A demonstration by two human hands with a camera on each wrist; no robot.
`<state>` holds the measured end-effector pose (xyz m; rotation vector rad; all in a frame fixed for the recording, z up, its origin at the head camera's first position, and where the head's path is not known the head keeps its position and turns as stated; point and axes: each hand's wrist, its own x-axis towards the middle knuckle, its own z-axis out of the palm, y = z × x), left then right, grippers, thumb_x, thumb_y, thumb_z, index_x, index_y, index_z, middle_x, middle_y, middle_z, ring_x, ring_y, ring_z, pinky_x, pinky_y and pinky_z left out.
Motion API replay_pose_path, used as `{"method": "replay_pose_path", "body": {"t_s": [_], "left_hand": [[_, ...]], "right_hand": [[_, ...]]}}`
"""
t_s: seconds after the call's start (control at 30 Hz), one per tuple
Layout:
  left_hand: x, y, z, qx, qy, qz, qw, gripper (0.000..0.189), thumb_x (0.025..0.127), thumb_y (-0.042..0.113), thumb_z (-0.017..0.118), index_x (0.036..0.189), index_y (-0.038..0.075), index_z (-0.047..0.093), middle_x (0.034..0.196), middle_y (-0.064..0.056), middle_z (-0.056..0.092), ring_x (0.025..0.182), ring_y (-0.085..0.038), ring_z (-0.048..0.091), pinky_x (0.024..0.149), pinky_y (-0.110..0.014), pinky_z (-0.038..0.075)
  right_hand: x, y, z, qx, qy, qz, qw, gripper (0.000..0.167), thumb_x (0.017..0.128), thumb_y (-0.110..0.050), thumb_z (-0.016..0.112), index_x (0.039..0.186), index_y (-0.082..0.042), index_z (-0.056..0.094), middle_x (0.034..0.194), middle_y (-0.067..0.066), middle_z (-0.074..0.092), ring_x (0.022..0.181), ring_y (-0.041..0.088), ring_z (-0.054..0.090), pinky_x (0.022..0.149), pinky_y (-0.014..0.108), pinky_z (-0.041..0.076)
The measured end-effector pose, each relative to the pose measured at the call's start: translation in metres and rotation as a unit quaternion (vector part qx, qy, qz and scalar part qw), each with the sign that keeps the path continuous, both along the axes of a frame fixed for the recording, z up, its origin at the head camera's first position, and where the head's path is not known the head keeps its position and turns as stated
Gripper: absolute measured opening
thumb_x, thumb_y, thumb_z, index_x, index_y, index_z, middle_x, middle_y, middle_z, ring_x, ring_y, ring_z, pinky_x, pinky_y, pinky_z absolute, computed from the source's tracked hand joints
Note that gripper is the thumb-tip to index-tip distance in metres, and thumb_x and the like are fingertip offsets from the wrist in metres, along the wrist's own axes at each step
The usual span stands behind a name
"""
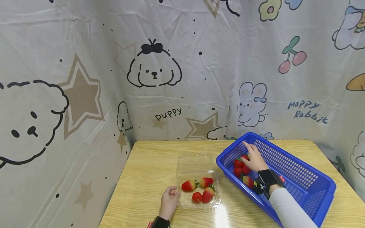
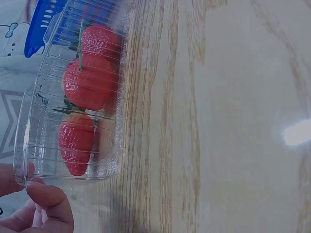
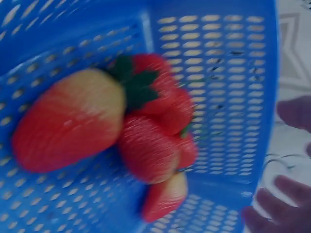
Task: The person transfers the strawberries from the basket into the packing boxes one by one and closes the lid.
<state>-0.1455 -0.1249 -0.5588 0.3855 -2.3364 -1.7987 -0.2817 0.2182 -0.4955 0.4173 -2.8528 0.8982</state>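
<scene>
My left hand (image 1: 170, 201) pinches the near-left rim of a clear plastic clamshell box (image 2: 73, 178) between thumb and finger. The box lies on the table with its lid (image 1: 195, 162) folded back. Inside are several strawberries, among them a large one (image 1: 188, 185) with a pale top and a small all-red one (image 1: 196, 197). Over the left end of a blue basket (image 1: 319, 180), my right hand (image 1: 254, 161) reaches with fingers spread and nothing held. Below it several strawberries (image 3: 148, 148) lie clustered, beside a larger, pale-topped strawberry (image 3: 73, 121).
The wooden table (image 1: 142, 177) carries both containers, the basket slanting to the right of the box. A printed curtain (image 1: 182, 79) hangs behind and along the sides. Perforated walls rise around the strawberries in the basket.
</scene>
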Motion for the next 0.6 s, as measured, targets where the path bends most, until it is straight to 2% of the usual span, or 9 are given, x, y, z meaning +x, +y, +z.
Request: {"method": "replay_pose_path", "body": {"t_s": [0.13, 0.37, 0.6], "left_hand": [[0.0, 0.0, 0.0, -0.004, 0.0, -0.001, 1.0, 0.024, 0.079, 0.0, 0.063, 0.1, -0.011, 0.057, 0.07, -0.004, 0.052, 0.049, -0.002, 0.044, 0.046, -0.02, 0.041], [0.0, 0.0, -0.001, 0.002, -0.005, -0.001, 1.0, 0.025, 0.079, 0.0, 0.064, 0.1, -0.011, 0.057, 0.07, -0.005, 0.051, 0.051, -0.005, 0.045, 0.047, -0.02, 0.042], [-0.002, 0.0, -0.002, -0.006, -0.021, 0.004, 0.9998, 0.025, 0.078, 0.0, 0.064, 0.101, -0.009, 0.057, 0.07, -0.004, 0.05, 0.055, -0.01, 0.046, 0.048, -0.021, 0.042]], "right_hand": [[0.003, 0.009, -0.017, 0.029, -0.066, 0.017, 0.9972, 0.064, 0.082, -0.009, 0.062, 0.136, 0.006, 0.031, 0.129, 0.039, 0.028, 0.115, 0.056, 0.035, 0.088, 0.064, 0.034], [0.003, 0.016, -0.034, 0.05, -0.128, 0.028, 0.9901, 0.054, 0.082, -0.011, 0.062, 0.127, 0.011, 0.042, 0.123, 0.04, 0.036, 0.109, 0.053, 0.042, 0.088, 0.061, 0.036], [0.002, 0.023, -0.05, 0.057, -0.166, 0.018, 0.9844, 0.046, 0.084, -0.012, 0.062, 0.123, 0.008, 0.048, 0.117, 0.037, 0.045, 0.108, 0.051, 0.044, 0.088, 0.061, 0.037]]}}
